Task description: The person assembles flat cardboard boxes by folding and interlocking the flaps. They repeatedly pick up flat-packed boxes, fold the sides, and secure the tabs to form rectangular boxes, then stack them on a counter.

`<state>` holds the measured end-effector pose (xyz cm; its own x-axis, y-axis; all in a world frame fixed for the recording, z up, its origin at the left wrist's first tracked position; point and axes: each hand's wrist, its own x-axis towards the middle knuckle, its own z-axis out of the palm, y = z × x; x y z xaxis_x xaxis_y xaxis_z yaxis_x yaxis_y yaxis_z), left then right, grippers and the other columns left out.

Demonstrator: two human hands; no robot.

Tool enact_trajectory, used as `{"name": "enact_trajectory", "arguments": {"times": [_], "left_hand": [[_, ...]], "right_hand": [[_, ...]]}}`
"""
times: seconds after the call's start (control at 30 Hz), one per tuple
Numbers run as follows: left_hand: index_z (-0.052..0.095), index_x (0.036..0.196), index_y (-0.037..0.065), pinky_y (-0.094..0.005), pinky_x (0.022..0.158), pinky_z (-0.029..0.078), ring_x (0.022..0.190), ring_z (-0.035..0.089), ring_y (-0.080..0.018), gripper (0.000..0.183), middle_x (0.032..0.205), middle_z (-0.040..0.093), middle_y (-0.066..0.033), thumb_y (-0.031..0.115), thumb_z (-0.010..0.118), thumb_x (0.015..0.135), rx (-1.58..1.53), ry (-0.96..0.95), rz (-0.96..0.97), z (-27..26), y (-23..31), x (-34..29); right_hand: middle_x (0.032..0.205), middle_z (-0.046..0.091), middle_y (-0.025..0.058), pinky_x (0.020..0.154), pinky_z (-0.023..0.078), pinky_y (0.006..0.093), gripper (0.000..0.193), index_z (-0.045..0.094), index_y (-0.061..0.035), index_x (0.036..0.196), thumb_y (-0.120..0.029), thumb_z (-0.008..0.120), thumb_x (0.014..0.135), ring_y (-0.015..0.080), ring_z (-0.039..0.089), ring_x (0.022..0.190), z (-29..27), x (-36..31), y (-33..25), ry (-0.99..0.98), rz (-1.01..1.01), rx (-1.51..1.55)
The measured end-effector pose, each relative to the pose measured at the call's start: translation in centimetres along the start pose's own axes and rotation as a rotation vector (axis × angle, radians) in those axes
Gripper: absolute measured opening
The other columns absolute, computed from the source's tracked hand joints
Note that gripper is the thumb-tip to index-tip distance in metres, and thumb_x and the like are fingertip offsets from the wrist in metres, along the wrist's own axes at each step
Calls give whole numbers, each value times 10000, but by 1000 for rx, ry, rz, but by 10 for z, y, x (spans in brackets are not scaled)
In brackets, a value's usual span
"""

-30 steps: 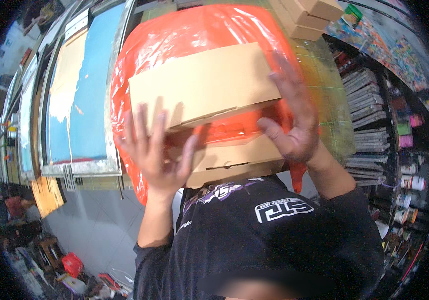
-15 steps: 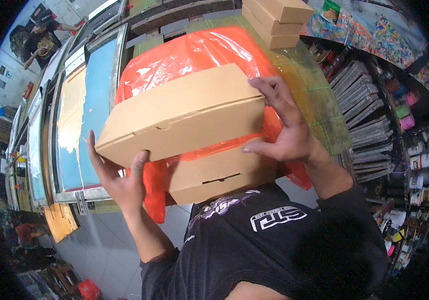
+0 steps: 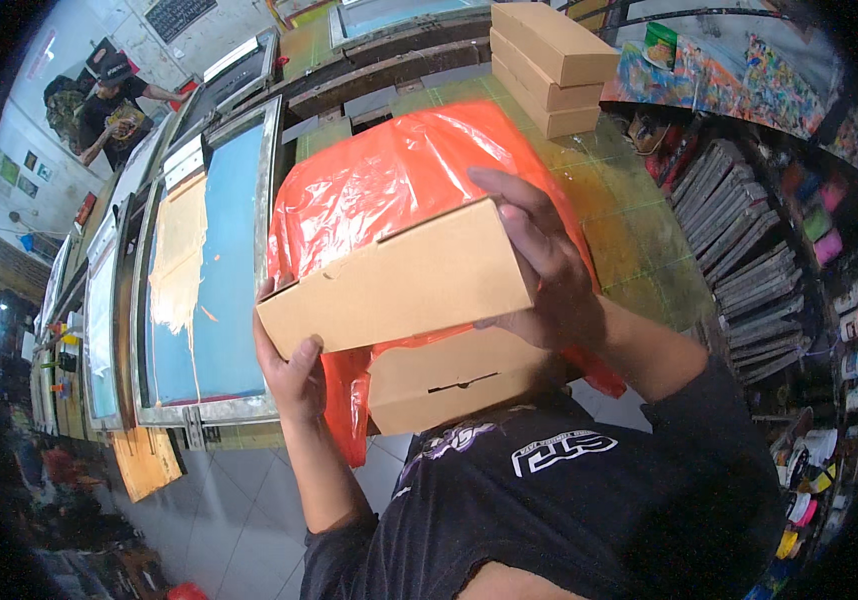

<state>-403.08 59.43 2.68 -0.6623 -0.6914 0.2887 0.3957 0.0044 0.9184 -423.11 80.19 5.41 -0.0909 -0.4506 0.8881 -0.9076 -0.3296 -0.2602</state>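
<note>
Between my two hands a brown cardboard box (image 3: 399, 275) is held up, one long side turned toward me. My left hand (image 3: 294, 375) grips its left end, thumb on the near side. At the right end my right hand (image 3: 549, 265) is closed round the corner, some fingers over the top edge. Below and nearer to me, a second cardboard box (image 3: 449, 380) with a slotted front lies against my shirt. Under both boxes spreads a shiny red plastic bag (image 3: 379, 170) on the table.
Several cardboard boxes (image 3: 549, 70) are stacked at the far right of the table (image 3: 614, 215). A blue printing screen (image 3: 234, 270) with beige ink lies to the left. Racked slats (image 3: 739, 230) and paint tubs (image 3: 854, 320) line the right. Another person (image 3: 114, 110) stands far left.
The held box has tilted, so its side faces me more and its lid less. My left hand has shifted right along with the box's left end.
</note>
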Motion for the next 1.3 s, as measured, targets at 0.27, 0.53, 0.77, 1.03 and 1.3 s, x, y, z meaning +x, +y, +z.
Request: {"name": "enact_trajectory", "arguments": {"times": [0.27, 0.53, 0.77, 1.03, 1.3], "left_hand": [[348, 1389, 53, -419, 1031, 415, 1253, 458, -288, 1029, 1425, 366, -210, 187, 909, 537, 384, -103, 388, -2, 4, -3], [435, 1326, 29, -422, 1037, 394, 1273, 433, -331, 956, 1425, 345, -234, 176, 905, 506, 506, -155, 447, -6, 6, -1], [424, 1389, 110, -552, 1086, 188, 1346, 279, -434, 956, 1481, 207, -271, 244, 834, 535, 1315, 99, 872, 0, 25, 6], [621, 1186, 135, -516, 1129, 42, 1225, 488, -279, 412, 1238, 579, -98, 195, 666, 780, 1257, 48, 1182, 37, 15, 2], [643, 1147, 125, -447, 1124, 85, 1161, 560, -211, 362, 1161, 639, -41, 155, 653, 787, 1254, 86, 1076, 45, 17, -6]], "right_hand": [[1284, 483, 215, 967, 419, 442, 748, 356, -112, 1329, -179, 796, 728, 328, 490, 1186, -24, -4, 11, -199, 150, 342], [1243, 508, 229, 941, 445, 457, 689, 364, -125, 1221, -233, 818, 714, 335, 514, 1156, -25, -8, 2, -174, 153, 392], [1235, 522, 215, 943, 441, 482, 716, 342, -169, 1202, -292, 832, 694, 368, 527, 1133, -30, 0, -3, -130, -49, 45], [1217, 549, 104, 1018, 360, 599, 642, 337, -238, 1183, -355, 784, 737, 358, 493, 1174, -31, 14, -10, -158, -439, -427], [1228, 553, 119, 1020, 312, 645, 542, 373, -256, 1165, -328, 749, 780, 354, 486, 1190, -30, 11, -6, -202, -421, -376]]}}
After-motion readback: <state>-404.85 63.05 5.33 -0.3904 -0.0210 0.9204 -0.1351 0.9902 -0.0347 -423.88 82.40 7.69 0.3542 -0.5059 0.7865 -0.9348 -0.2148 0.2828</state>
